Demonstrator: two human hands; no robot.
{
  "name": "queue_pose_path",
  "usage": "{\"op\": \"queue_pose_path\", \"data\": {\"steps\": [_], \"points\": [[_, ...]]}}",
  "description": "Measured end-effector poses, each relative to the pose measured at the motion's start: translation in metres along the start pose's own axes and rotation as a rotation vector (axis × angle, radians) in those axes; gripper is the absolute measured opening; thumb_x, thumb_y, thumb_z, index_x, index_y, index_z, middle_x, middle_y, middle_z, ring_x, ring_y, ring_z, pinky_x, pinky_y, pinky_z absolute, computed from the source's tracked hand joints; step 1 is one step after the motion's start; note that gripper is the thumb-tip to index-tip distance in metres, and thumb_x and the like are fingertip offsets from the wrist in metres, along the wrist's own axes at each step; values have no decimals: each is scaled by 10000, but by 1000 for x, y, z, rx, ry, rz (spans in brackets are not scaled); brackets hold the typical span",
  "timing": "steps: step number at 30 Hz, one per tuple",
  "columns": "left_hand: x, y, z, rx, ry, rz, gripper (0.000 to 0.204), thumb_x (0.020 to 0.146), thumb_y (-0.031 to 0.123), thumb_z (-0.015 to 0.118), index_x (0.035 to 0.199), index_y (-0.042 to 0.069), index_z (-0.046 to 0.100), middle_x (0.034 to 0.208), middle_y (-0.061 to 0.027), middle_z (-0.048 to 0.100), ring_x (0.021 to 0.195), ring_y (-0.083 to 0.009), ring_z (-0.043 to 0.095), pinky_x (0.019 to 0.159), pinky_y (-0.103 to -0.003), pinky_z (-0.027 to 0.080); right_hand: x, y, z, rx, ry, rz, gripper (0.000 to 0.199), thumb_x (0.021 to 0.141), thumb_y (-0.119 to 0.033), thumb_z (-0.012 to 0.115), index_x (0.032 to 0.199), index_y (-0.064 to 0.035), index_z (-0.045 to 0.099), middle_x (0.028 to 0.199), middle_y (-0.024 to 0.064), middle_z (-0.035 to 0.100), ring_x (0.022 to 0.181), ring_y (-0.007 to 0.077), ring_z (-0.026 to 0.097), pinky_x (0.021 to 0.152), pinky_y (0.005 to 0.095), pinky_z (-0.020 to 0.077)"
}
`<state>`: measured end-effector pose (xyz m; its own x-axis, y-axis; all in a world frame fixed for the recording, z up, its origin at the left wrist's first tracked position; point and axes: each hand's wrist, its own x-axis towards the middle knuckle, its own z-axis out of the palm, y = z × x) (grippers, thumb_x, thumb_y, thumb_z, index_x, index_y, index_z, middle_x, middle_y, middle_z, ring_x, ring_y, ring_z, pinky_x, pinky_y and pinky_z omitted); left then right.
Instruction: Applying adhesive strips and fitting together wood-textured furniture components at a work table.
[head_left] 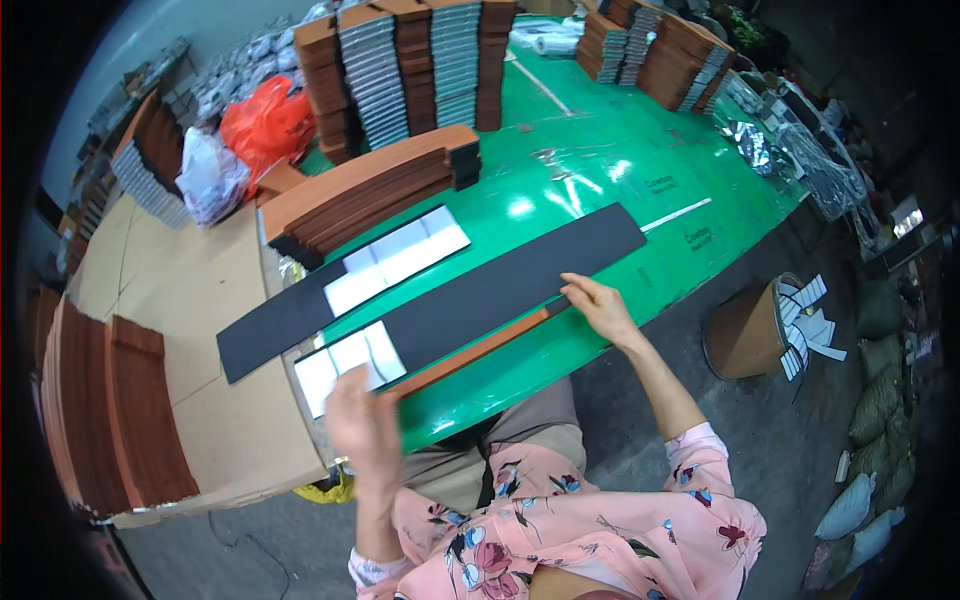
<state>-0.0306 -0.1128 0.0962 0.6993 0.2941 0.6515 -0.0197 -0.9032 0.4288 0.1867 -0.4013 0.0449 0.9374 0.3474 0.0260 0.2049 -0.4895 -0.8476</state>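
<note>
A long black strip (505,285) with a white peel-off section (345,365) at its left end lies slanted on the green table (600,170). Under its near edge shows a long brown strip (470,352). My left hand (362,425) holds the left end of this pair at the table's near edge. My right hand (598,305) presses fingertips on the right end of the brown strip, where it meets the black one. A second black strip (280,320) with white sections (400,255) lies just behind, parallel.
A flat stack of brown strips (370,190) lies behind the second black strip. Tall piles of brown and grey pieces (410,65) stand at the back, more at the far right (660,50). Cardboard sheets (180,300) and brown strips (130,410) are at left. A brown bin (750,330) stands on the floor.
</note>
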Motion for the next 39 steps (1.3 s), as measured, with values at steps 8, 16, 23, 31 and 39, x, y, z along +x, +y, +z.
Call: {"op": "queue_pose_path", "data": {"steps": [8,16,23,31,39], "points": [[-79,-83,-42,-565,-231,-951,425,1000,317,383,1110,-42,583,890,-93,626,788,-149,579,723,-298,468,11,-15,3,-62,-174,343,453,909,-374,554,1058,48,629,829,103,651,713,160,630,647,271,519],[-25,-51,-70,-668,32,-764,321,976,222,444,1038,-37,624,908,-56,603,795,-116,537,724,-271,442,-1,-60,-26,279,-134,205,378,909,-265,583,1149,26,599,1074,93,612,902,140,594,744,280,504],[114,-123,-45,-561,99,-616,351,940,208,510,1164,-55,575,1107,-120,620,1046,-152,542,918,-278,399,124,-127,10,210,21,-224,446,909,-216,582,1281,19,505,1270,110,542,1151,163,501,990,280,359],[175,-195,21,-593,11,-640,350,894,141,554,1181,-59,573,1070,-116,643,995,-153,580,887,-272,428,232,-121,51,261,47,-149,434,898,-178,593,1293,-21,505,1284,112,541,1203,185,487,1032,296,338],[166,-207,34,-551,-18,-705,347,890,137,561,1179,-55,579,1031,-111,652,943,-133,587,848,-263,444,247,-100,67,261,0,-93,430,893,-181,599,1289,-35,515,1261,100,560,1171,178,512,1008,305,367]]}}
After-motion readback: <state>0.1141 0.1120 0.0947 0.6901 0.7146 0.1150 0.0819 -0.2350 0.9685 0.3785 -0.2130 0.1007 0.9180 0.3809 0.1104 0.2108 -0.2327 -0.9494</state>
